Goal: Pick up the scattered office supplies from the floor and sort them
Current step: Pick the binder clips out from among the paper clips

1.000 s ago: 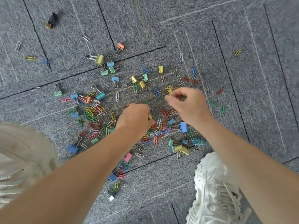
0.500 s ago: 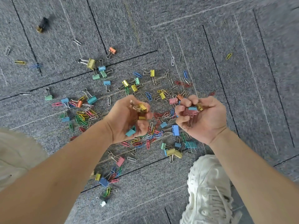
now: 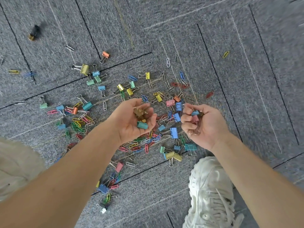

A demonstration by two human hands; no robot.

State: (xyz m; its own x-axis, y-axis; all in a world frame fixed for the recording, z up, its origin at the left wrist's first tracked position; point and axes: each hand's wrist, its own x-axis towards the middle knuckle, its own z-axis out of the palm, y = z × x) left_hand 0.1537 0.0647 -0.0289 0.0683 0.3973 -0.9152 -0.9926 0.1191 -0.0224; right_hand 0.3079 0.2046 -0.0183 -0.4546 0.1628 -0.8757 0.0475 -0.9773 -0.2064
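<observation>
Coloured binder clips and paper clips [image 3: 79, 119] lie scattered over the grey carpet. My left hand [image 3: 131, 120] is palm up above the pile, cupping several binder clips, among them a teal one [image 3: 142, 125] and gold ones. To its right, my right hand [image 3: 204, 124] is also palm up, its fingers curled round several clips, including a blue and a pink binder clip [image 3: 195, 115]. Both hands hover above the floor.
My white sneaker [image 3: 212, 193] stands on the carpet at the lower right. A beige trouser leg [image 3: 14, 167] fills the left edge. A black and gold clip [image 3: 34, 32] lies apart at the far upper left, a yellow paper clip [image 3: 225, 54] at the upper right.
Both hands have lifted off the pile and turned palm up with clips gathered in them. The left hand has opened wider since half a second ago.
</observation>
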